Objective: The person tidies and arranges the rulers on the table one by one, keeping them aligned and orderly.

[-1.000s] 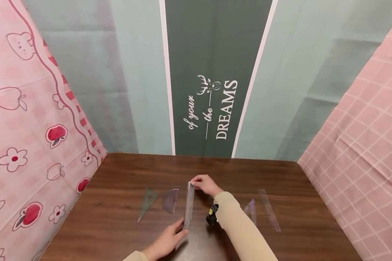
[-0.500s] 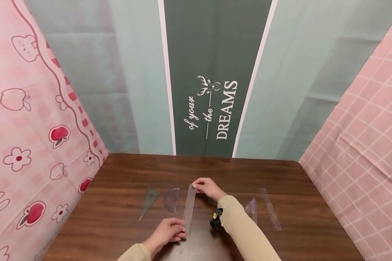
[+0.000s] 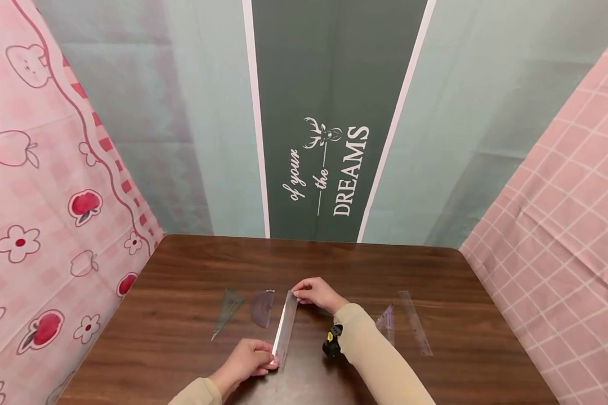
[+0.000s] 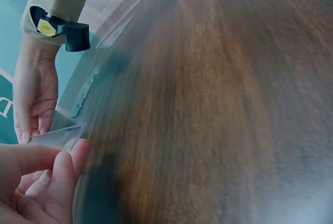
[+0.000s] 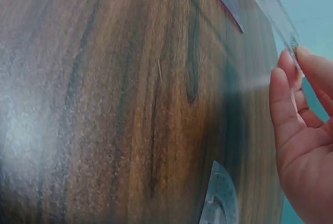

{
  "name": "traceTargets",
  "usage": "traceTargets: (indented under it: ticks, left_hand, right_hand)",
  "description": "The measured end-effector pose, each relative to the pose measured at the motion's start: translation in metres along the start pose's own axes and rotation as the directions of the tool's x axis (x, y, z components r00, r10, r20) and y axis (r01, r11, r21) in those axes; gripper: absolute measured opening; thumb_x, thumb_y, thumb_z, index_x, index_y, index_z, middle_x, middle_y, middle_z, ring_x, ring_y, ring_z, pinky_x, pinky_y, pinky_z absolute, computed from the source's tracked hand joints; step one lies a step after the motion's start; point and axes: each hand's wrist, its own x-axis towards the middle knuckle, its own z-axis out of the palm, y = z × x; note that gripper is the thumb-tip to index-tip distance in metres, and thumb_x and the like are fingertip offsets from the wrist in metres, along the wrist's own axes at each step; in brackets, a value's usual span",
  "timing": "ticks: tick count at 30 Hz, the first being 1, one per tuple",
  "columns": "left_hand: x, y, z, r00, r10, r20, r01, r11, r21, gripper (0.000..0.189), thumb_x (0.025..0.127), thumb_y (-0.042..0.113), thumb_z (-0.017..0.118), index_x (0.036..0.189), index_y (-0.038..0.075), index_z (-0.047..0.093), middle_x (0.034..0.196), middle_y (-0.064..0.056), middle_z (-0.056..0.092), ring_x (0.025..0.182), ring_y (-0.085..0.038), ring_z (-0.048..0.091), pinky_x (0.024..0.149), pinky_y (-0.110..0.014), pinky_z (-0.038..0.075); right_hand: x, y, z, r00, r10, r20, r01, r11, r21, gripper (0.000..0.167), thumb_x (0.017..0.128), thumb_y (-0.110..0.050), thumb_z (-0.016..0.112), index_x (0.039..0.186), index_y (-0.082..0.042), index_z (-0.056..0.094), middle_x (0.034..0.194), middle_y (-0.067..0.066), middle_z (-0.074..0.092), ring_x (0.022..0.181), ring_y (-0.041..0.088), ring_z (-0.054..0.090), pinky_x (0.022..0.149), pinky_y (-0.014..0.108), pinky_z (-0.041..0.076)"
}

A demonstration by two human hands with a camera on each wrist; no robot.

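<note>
A clear plastic ruler (image 3: 285, 331) slants between my two hands above the dark wooden table. My left hand (image 3: 244, 361) pinches its near end; in the left wrist view, thumb and fingers close on the ruler's edge (image 4: 57, 136). At the far end, my right hand (image 3: 316, 293) pinches the ruler between thumb and fingertips, as the right wrist view also shows (image 5: 268, 8). Just left of the ruler lies a purplish protractor (image 3: 262, 309). A greyish set square (image 3: 227, 310) lies farther left.
Right of my right forearm lie a purple-edged set square (image 3: 388, 319), partly covered by the sleeve, and another clear ruler (image 3: 416, 323). A clear protractor (image 5: 221, 195) lies near my right hand. Curtains (image 3: 562, 185) stand around the table (image 3: 192, 259).
The ruler's near end has swung left with my left hand, so it slants more, and a bright glare now runs along its left edge. My right hand stays at the far end.
</note>
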Motion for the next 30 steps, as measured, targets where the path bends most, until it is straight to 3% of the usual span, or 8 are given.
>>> traceTargets:
  ticks: [7, 16, 24, 30]
  left_hand:
    - [-0.005, -0.002, -0.003, 1.0, -0.02, 0.004, 0.02, 1.0, -0.017, 0.017, 0.081, -0.004, 0.057, 0.093, -0.015, 0.058, 0.08, -0.017, 0.069, 0.068, -0.013, 0.067, 0.052, -0.016, 0.049]
    - [-0.017, -0.005, -0.014, 1.0, -0.025, -0.005, 0.025, 1.0, 0.002, 0.019, 0.082, -0.002, 0.056, 0.094, -0.017, 0.058, 0.081, -0.018, 0.069, 0.069, -0.012, 0.067, 0.054, -0.018, 0.05]
    - [-0.034, -0.013, -0.03, 0.994, -0.094, 0.051, 0.098, 0.993, -0.073, 0.02, 0.085, 0.002, 0.058, 0.099, -0.012, 0.06, 0.085, -0.015, 0.069, 0.071, -0.012, 0.067, 0.056, -0.018, 0.05]
    - [-0.044, -0.012, -0.044, 0.991, -0.104, 0.078, 0.113, 0.987, -0.112, 0.019, 0.086, 0.004, 0.06, 0.099, -0.01, 0.061, 0.086, -0.014, 0.07, 0.072, -0.013, 0.067, 0.057, -0.017, 0.05]
  right_hand:
    - [0.0, -0.009, 0.004, 0.998, 0.0, 0.066, 0.001, 1.0, -0.01, 0.015, 0.087, 0.0, 0.062, 0.098, 0.007, 0.069, 0.089, 0.009, 0.067, 0.073, 0.016, 0.063, 0.073, 0.033, 0.054]
    - [0.001, -0.017, 0.017, 0.995, -0.034, 0.095, 0.034, 0.999, 0.003, 0.014, 0.086, 0.004, 0.061, 0.097, 0.011, 0.067, 0.086, 0.013, 0.067, 0.071, 0.013, 0.062, 0.074, 0.039, 0.054]
    - [-0.004, -0.018, 0.035, 0.994, -0.016, 0.109, 0.015, 1.0, 0.008, 0.014, 0.086, 0.0, 0.064, 0.097, 0.006, 0.069, 0.086, 0.008, 0.067, 0.078, 0.027, 0.066, 0.074, 0.035, 0.054]
    - [0.0, -0.027, 0.048, 0.99, -0.012, 0.137, 0.006, 0.999, 0.037, 0.015, 0.086, 0.001, 0.063, 0.097, 0.008, 0.069, 0.083, 0.008, 0.067, 0.071, 0.015, 0.063, 0.074, 0.039, 0.054]
